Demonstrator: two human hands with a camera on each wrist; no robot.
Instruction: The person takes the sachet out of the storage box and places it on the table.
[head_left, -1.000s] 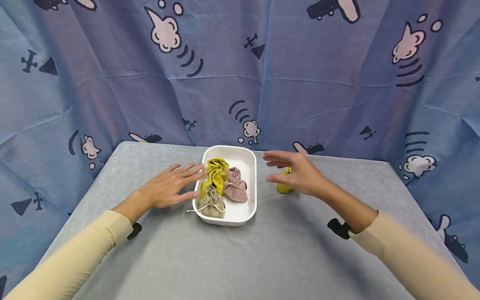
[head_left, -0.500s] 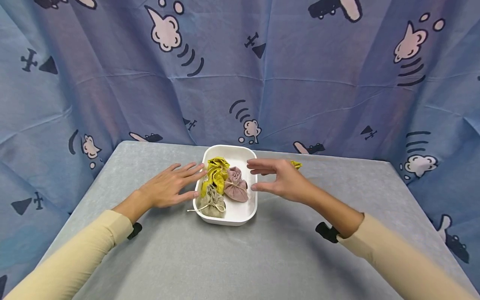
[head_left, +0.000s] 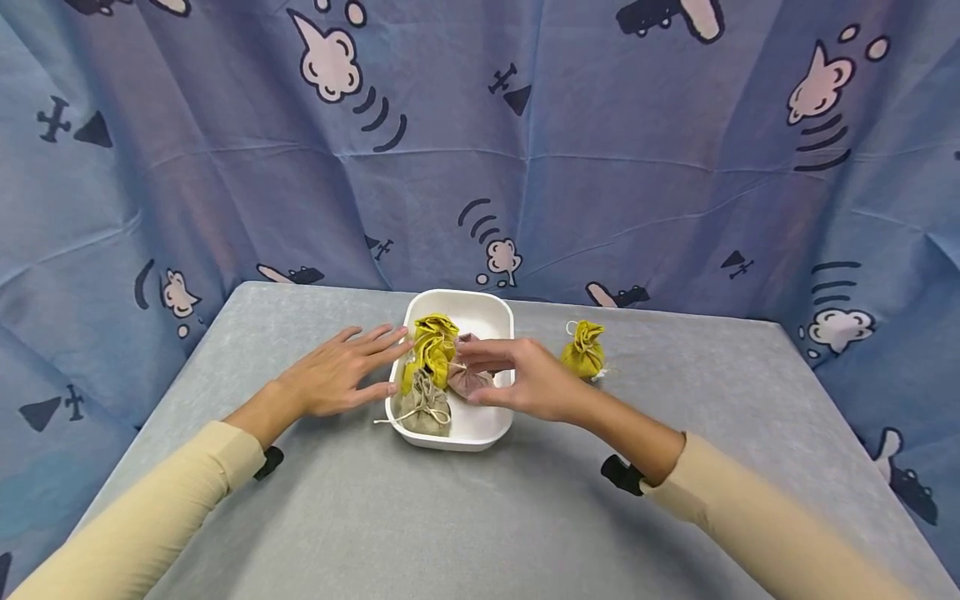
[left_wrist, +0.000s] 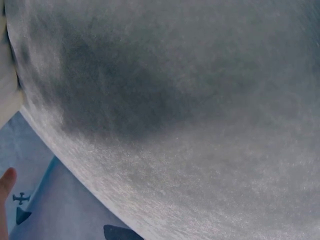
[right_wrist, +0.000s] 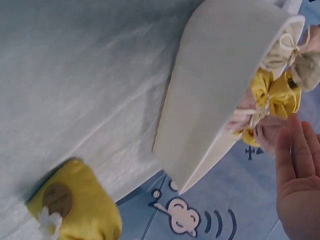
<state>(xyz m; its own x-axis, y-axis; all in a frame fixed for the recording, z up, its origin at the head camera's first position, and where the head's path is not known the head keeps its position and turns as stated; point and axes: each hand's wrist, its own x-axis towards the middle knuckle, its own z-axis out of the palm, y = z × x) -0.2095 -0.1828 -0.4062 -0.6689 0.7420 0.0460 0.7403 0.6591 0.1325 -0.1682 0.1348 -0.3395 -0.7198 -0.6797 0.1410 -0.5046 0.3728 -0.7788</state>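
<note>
In the head view, a white tray (head_left: 480,427) holds a pink drawstring pouch (head_left: 467,383), crumpled yellow pouch fabric (head_left: 431,350) and a grey-beige drawstring pouch (head_left: 426,408). My right hand (head_left: 528,383) reaches over the tray's right rim, fingers and thumb spread on either side of the pink pouch and partly covering it. In the right wrist view, the straight fingers (right_wrist: 295,150) overlap the pink pouch (right_wrist: 270,131). My left hand (head_left: 341,371) lies with fingers extended at the tray's left rim, holding nothing; only one fingertip (left_wrist: 7,182) shows in the left wrist view.
Another yellow drawstring pouch (head_left: 583,354) stands on the grey cloth-covered table (head_left: 420,525), right of the tray. It bears a round brown label (right_wrist: 57,199) and a white flower. Behind the table hangs a blue patterned curtain (head_left: 450,125).
My right hand has moved left, from beside the yellow pouch on the table to over the pink pouch in the tray. That yellow pouch is now uncovered. The left hand stays in place.
</note>
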